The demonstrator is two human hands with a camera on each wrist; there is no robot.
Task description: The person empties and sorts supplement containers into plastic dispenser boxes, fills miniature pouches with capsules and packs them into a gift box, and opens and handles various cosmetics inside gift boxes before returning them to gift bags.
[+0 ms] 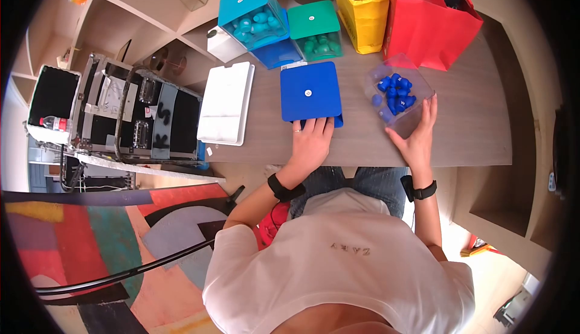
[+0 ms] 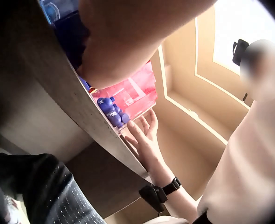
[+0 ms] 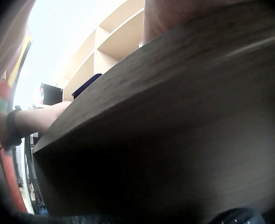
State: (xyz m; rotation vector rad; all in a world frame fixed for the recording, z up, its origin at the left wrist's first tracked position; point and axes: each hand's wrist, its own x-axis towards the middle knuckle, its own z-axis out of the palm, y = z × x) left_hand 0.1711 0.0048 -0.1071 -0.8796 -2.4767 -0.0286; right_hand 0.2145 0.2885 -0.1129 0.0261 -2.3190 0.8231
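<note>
A square blue lid [image 1: 309, 86] with a round white sticker tops a dark blue box on the table. My left hand [image 1: 311, 145] is at its front edge, fingers extended and their tips hidden beneath the lid. To the right stands a clear plastic box [image 1: 428, 86] holding several blue lettered pieces [image 1: 396, 92]. With my right hand [image 1: 418, 141] I hold its near right corner, thumb on the front and fingers along the right side. That hand [image 2: 149, 142] also shows beside the blue pieces [image 2: 113, 112] in the left wrist view.
Behind stand a teal-lidded box [image 1: 251, 8], a green-lidded box [image 1: 313, 19], a yellow bag [image 1: 362, 17] and a red bag [image 1: 429, 29]. White trays [image 1: 225, 104] lie at the left. The table's front edge [image 1: 362, 163] runs close to my body.
</note>
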